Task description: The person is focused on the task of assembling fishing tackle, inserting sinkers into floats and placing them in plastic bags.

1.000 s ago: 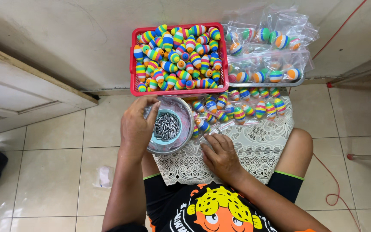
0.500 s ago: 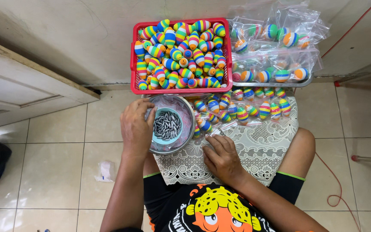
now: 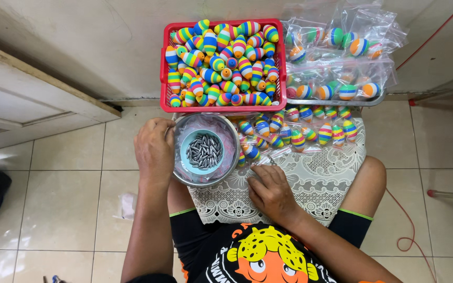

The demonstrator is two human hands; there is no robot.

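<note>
One red basket, one metal bowl; neither hand's grip can be told.

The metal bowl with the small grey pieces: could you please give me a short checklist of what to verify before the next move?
1. Left hand at the rim of the metal bowl: ok.
2. Blue cup inside the bowl holds grey pieces: ok.
3. Right hand rests on the lace cloth: ok.
4. Right hand's grip holds something: cannot tell.
5. Red basket stocked with striped floats: ok.
6. Bagged floats sealed: cannot tell.
</note>
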